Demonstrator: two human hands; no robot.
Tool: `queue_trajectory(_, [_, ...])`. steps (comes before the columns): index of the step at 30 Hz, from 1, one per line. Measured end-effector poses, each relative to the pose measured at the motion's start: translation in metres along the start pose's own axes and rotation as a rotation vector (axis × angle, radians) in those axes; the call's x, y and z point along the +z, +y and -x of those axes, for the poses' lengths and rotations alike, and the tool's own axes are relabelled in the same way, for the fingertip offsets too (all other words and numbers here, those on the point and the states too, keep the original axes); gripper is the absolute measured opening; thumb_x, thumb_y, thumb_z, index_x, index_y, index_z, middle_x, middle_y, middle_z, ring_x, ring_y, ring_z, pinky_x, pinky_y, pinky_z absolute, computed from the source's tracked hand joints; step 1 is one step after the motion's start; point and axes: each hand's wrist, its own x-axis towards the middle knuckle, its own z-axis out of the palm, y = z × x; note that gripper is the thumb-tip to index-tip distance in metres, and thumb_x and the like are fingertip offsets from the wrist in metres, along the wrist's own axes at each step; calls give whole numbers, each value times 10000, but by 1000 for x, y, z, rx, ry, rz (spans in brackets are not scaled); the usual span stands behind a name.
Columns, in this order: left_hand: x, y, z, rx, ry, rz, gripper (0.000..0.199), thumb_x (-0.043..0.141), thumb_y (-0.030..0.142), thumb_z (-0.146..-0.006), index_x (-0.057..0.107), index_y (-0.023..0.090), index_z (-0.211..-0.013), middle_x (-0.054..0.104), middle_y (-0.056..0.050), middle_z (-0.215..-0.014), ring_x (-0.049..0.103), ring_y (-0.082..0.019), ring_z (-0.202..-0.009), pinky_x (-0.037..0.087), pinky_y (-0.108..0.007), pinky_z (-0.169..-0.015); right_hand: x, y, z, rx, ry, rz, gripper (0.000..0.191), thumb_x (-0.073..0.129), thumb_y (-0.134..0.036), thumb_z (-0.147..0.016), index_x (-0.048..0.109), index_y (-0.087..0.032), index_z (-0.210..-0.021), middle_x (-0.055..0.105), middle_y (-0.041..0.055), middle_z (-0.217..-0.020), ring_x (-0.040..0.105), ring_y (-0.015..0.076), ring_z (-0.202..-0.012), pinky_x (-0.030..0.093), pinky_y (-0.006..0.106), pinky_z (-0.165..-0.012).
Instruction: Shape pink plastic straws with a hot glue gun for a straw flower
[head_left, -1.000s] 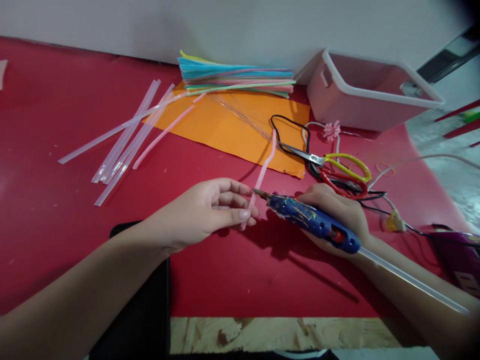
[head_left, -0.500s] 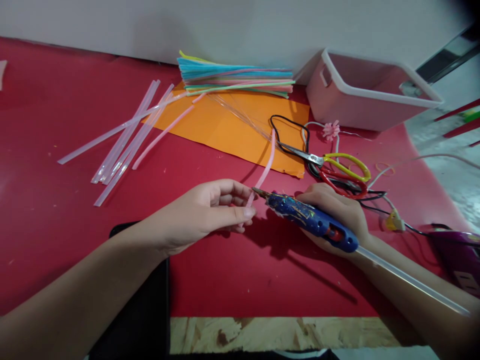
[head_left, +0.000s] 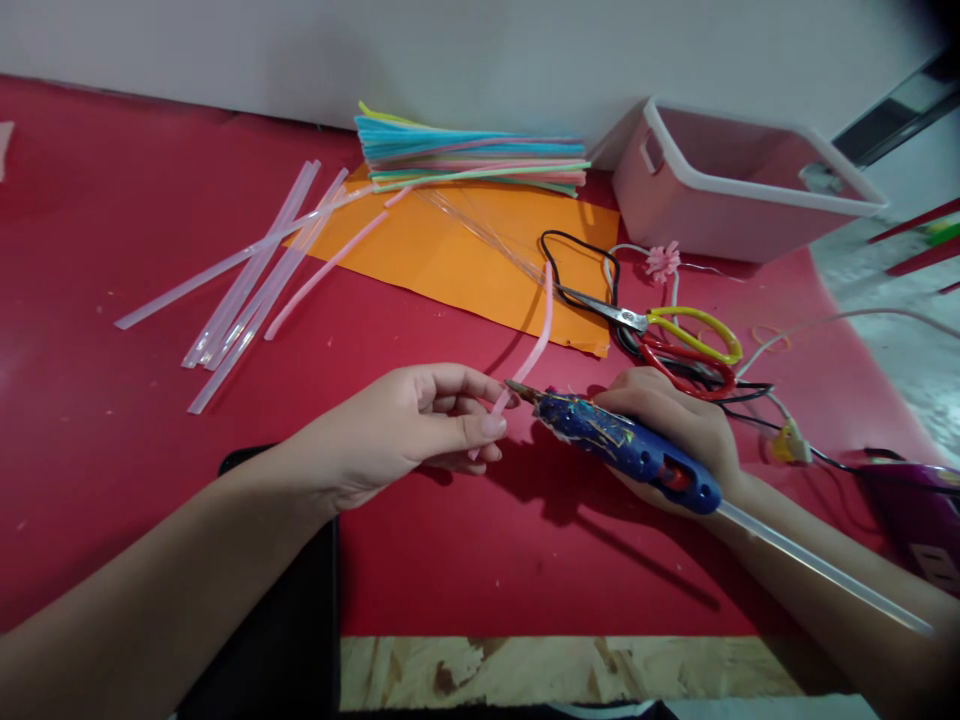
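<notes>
Left hand (head_left: pixel 427 420): grip pinched closed on a pink pipe cleaner (head_left: pixel 542 345), held above the red desk (head_left: pixel 420 560). Right hand (head_left: pixel 675 415): grip wrapped around a blue glue gun (head_left: pixel 607 433) (translucent glue stick (head_left: pixel 825 566) protruding behind), nozzle (head_left: pixel 523 390) at the pipe cleaner; contact cannot be determined.

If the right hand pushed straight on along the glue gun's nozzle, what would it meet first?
Likely the pink stem pinched in the left hand, with that hand's fingers just beyond; depth at the nozzle is unclear.
</notes>
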Motion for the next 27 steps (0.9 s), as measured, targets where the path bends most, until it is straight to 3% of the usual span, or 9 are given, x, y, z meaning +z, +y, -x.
queue_trajectory(8, [3, 0, -1, -1, -9, 52, 168, 829, 220, -853, 720, 170, -970, 714, 4, -692, 633, -106, -566, 482, -218, -529, 0, 1, 1, 29, 3, -6, 196, 651, -338, -954, 652, -249, -1128, 702, 72, -859, 675, 235, -747, 578, 394, -697])
queue_trajectory(27, [1, 2, 0, -37, -22, 156, 282, 813, 111, -839, 667, 149, -1077, 694, 19, -690, 670, -109, -565, 489, -194, -506, 1, 3, 1, 17, 1, 8, 191, 638, -329, -947, 647, -220, -1105, 701, 69, -864, 685, 228, -755, 562, 383, -722])
